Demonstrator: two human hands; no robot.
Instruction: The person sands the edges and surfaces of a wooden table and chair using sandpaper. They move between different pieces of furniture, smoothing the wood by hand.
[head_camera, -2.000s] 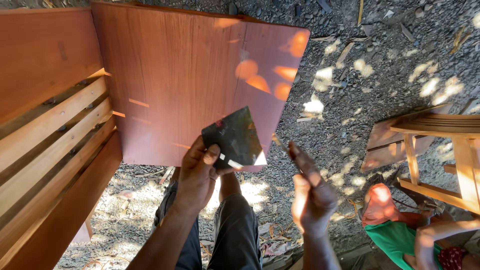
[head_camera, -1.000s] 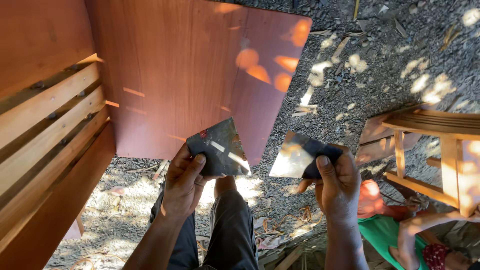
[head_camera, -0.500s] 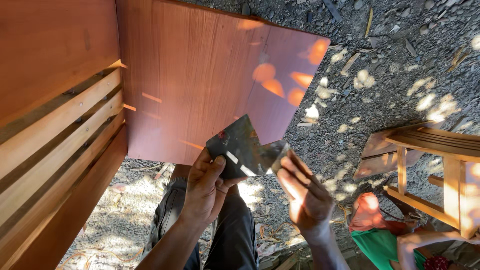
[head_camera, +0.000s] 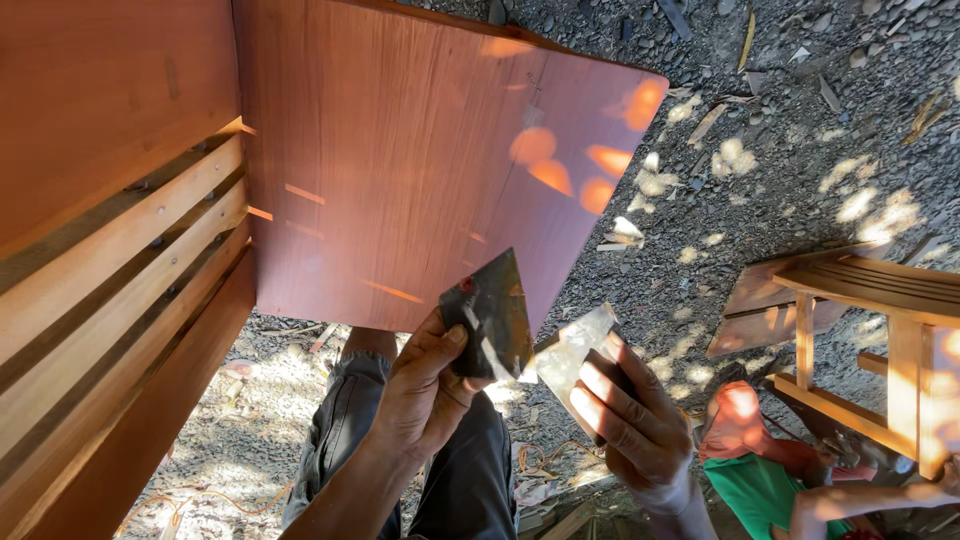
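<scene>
My left hand (head_camera: 425, 385) grips a dark, flat metal scraper plate (head_camera: 492, 312) by its lower corner and holds it tilted on edge, just below the lower edge of a broad reddish wooden panel (head_camera: 400, 150). My right hand (head_camera: 625, 415) holds a second flat metal plate (head_camera: 572, 352) that shines pale in the sun, its fingers laid across it. The two plates sit side by side and nearly touch at their inner edges. Beneath both hands are my legs in dark trousers (head_camera: 465, 480).
A slatted wooden frame (head_camera: 110, 280) adjoins the panel on the left. Grey gravel with wood chips (head_camera: 760, 130) lies to the right. A wooden stool (head_camera: 880, 310) stands at the right, and another person in green and orange clothing (head_camera: 800, 470) is low at the bottom right.
The plates overlapped half a second ago and are now slightly apart. My left hand turned its dark plate more edge-on. My right hand dropped lower and turned its plate's bright face up.
</scene>
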